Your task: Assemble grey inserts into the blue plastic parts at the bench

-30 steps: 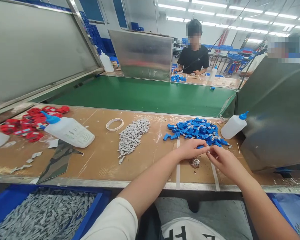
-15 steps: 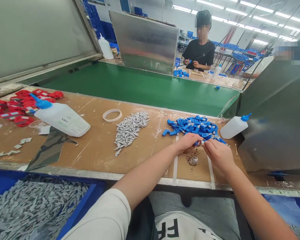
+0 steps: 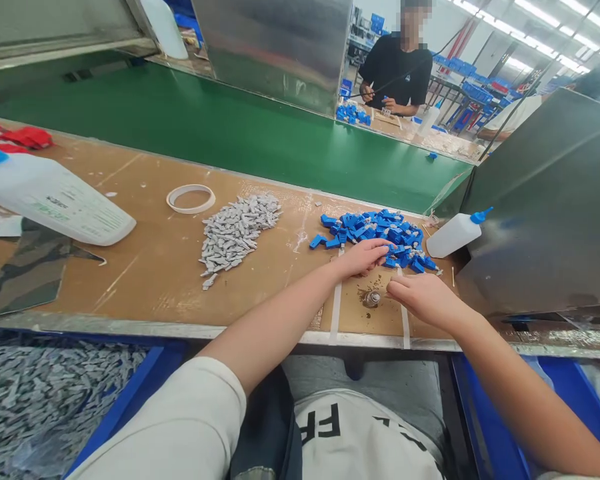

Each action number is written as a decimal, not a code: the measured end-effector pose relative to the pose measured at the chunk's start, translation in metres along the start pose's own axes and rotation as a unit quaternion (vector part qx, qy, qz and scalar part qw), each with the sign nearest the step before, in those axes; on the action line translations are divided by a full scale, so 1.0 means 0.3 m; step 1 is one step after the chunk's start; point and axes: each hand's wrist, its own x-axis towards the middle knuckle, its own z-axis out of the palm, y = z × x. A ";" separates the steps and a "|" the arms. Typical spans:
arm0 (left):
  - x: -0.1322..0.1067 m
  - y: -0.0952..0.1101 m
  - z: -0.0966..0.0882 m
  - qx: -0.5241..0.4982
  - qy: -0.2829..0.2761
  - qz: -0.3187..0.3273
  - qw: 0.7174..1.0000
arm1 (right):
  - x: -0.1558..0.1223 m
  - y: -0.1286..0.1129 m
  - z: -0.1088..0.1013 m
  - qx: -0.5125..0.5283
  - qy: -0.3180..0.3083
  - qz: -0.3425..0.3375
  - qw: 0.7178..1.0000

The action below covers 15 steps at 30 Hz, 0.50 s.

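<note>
My left hand [image 3: 364, 257] is at the near-left edge of a pile of small blue plastic parts [image 3: 365, 227]. Its fingers are curled, with a blue part at the fingertips; the thumb side is partly hidden. My right hand [image 3: 423, 295] is closed in a pinch just right of a small round metal piece [image 3: 373, 299]. What lies between those fingertips is too small to make out. Tiny dark bits are scattered on the cardboard around the metal piece.
Left of the blue parts lie a heap of grey pieces [image 3: 237, 233] and a tape ring [image 3: 191, 199]. White squeeze bottles lie at right [image 3: 455, 235] and left [image 3: 65, 200]. Beyond the bench runs a green belt [image 3: 260, 133]; a co-worker [image 3: 397, 73] is across it.
My hands were together over the near edge of the blue pile; now they are apart. The right has come down toward the metal piece. The camera view has tilted downward.
</note>
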 end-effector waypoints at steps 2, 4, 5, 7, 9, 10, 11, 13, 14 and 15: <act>-0.001 -0.001 0.000 0.037 0.029 0.011 0.999 | 0.009 -0.003 0.003 0.003 -0.004 -0.001 1.000; 0.005 -0.008 -0.001 0.063 0.058 0.023 0.996 | 0.019 -0.008 0.005 0.000 -0.011 -0.004 1.000; 0.009 -0.014 -0.001 0.074 0.068 0.029 0.995 | 0.024 -0.011 0.006 -0.004 -0.017 -0.008 1.000; 0.020 -0.026 -0.003 0.099 0.077 0.041 0.991 | 0.031 -0.017 0.007 -0.010 -0.031 -0.013 0.999; 0.028 -0.037 -0.007 0.131 0.084 0.058 0.986 | 0.033 -0.019 0.007 -0.003 -0.038 -0.014 0.999; 0.031 -0.042 -0.010 0.151 0.090 0.070 0.982 | 0.031 -0.019 0.008 0.010 -0.036 -0.014 0.999; 0.032 -0.046 -0.013 0.173 0.096 0.081 0.977 | 0.027 -0.017 0.011 0.028 -0.032 -0.010 0.999; 0.032 -0.053 -0.018 0.218 0.105 0.103 0.965 | 0.017 -0.008 0.024 0.080 -0.014 0.011 0.997; 0.032 -0.056 -0.020 0.240 0.108 0.111 0.958 | 0.011 -0.001 0.037 0.117 0.000 0.030 0.993; 0.031 -0.059 -0.022 0.260 0.110 0.117 0.952 | 0.005 0.007 0.054 0.161 0.021 0.060 0.985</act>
